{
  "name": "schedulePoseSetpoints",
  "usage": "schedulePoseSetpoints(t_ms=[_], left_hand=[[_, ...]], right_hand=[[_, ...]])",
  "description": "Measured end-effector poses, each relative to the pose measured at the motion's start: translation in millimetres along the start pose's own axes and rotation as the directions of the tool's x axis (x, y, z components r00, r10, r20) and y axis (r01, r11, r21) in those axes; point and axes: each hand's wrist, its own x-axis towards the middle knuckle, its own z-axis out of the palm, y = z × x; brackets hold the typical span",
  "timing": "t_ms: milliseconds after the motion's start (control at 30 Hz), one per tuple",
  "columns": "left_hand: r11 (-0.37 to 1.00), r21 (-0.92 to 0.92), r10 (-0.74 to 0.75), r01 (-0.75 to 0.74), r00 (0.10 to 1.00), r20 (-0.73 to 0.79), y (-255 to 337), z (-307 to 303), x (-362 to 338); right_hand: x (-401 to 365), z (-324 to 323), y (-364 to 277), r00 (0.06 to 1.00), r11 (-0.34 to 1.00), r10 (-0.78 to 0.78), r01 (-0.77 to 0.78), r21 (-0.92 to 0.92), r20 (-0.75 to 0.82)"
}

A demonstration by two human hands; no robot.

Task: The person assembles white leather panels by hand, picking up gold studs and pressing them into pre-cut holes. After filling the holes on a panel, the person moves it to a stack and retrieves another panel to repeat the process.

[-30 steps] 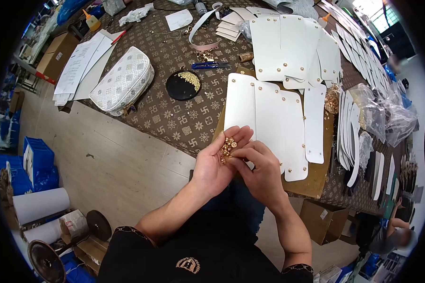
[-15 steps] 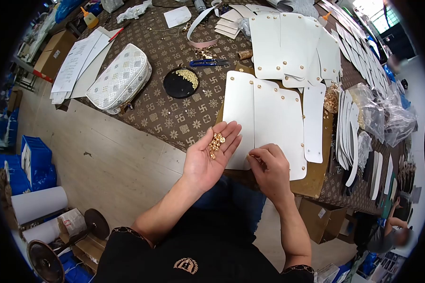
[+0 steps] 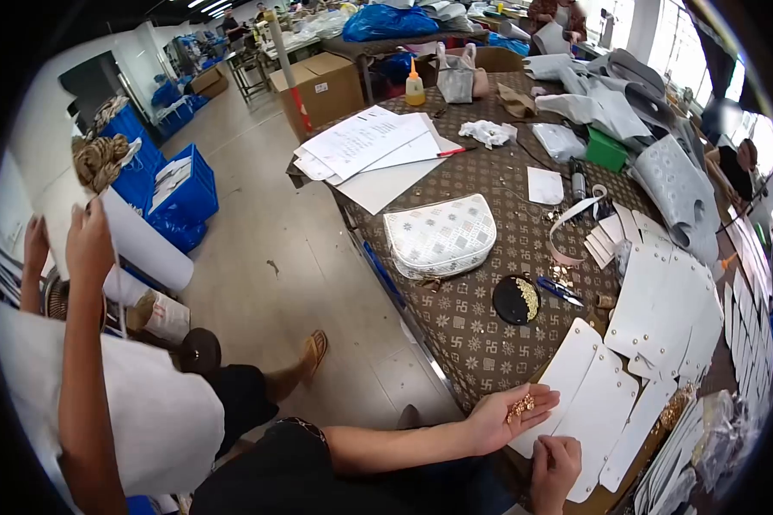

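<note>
My left hand (image 3: pixel 511 419) lies palm up over the near edge of the white panels, its fingers apart, with a small pile of gold studs (image 3: pixel 520 408) in the palm. Just below and to the right, my right hand (image 3: pixel 556 463) is closed above the lower edge of a white panel (image 3: pixel 599 410); whatever its fingertips hold is hidden. Small metal studs line the panel edges. A black round dish (image 3: pixel 510 299) with tiny gold pieces sits beyond, beside blue-handled snips (image 3: pixel 560 291).
A white patterned pouch (image 3: pixel 441 234), papers (image 3: pixel 371 146) and a yellow bottle (image 3: pixel 415 89) lie farther up the table. At the left, a person in a white shirt (image 3: pixel 150 403) stands with both hands raised. Plastic bags (image 3: pixel 730 433) lie at the right.
The view has swung left, so the table and my hands appear farther right. A person in white has come into view at the left. My left hand still carries the studs.
</note>
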Motion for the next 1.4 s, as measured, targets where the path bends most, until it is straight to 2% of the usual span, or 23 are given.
schedulePoseSetpoints(t_ms=[300,367,433,533,600,700,833,900,933,1000,1100,1333,1400], left_hand=[[0.999,-0.024,-0.025,0.024,0.999,-0.034,2,6,-1],[0.999,-0.019,-0.039,0.038,0.998,-0.051,4,9,-1],[0.999,-0.032,-0.034,0.033,0.999,-0.041,3,7,-1],[1.000,-0.022,-0.012,0.011,0.999,-0.030,7,11,-2],[0.998,0.056,0.033,-0.032,0.999,-0.009,10,20,-6],[0.998,0.051,0.036,-0.036,0.999,0.018,14,23,-11],[0.999,0.048,0.013,-0.014,0.999,0.038,17,21,-12],[0.998,0.066,0.005,-0.008,0.999,0.049,13,20,-10],[0.997,0.072,-0.014,0.010,0.999,0.046,10,22,-11],[0.995,0.097,-0.013,0.012,1.000,0.008,6,30,-12],[0.990,0.140,-0.002,-0.005,0.999,0.051,2,27,-7],[0.972,0.235,-0.008,0.005,1.000,0.009,-4,24,-5],[0.973,0.229,0.020,-0.029,0.999,0.041,-5,21,-4]], right_hand=[[5,1,-8,0.999,0.999,-0.033,0.034,-0.030,0.031],[0,9,7,0.999,0.999,-0.019,0.020,-0.047,0.030],[-15,21,41,0.995,0.989,-0.092,0.094,-0.110,0.024],[-8,12,33,0.995,0.991,-0.084,0.089,-0.098,0.053],[-9,9,34,0.996,0.996,-0.067,0.070,-0.062,0.053],[-12,8,38,0.999,0.996,-0.036,0.036,-0.078,0.000],[-15,11,25,0.996,0.999,0.052,-0.052,0.007,-0.068],[-11,14,10,0.994,0.997,0.027,-0.018,0.080,-0.108],[-7,18,8,0.992,0.997,0.042,-0.033,0.076,-0.118],[4,24,5,0.992,0.995,-0.088,0.092,0.046,-0.091],[13,31,4,0.993,0.994,-0.106,0.106,0.009,-0.049],[20,29,11,0.997,0.994,0.051,-0.057,0.088,0.065],[22,28,16,0.982,0.968,0.114,-0.144,0.207,0.153]])
